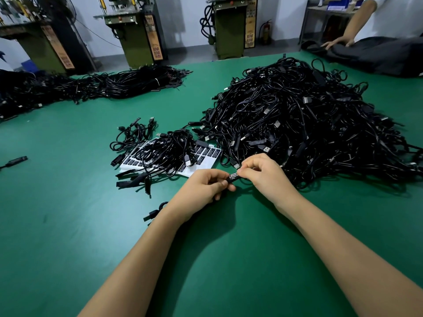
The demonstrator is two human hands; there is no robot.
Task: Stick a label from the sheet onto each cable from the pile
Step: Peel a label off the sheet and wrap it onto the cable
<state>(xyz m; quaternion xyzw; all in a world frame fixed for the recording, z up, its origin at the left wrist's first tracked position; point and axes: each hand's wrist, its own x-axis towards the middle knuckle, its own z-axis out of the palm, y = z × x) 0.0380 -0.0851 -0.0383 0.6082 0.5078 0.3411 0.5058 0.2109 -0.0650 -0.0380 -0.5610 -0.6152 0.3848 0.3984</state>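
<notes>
Both grips pinching one labelled cable (233, 177), left hand (206, 187), right hand (263, 172), beside pile (309, 124)

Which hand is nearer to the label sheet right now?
Left. The left hand sits just below the near right corner of the label sheet, gripping the labelled cable piece. The right hand pinches that piece's other end, farther right, beside the big cable pile.

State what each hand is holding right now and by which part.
Both hands hold one cable's black controller block: the left hand grips its left end, the right hand pinches its right end. A white-printed label shows between them.
</notes>
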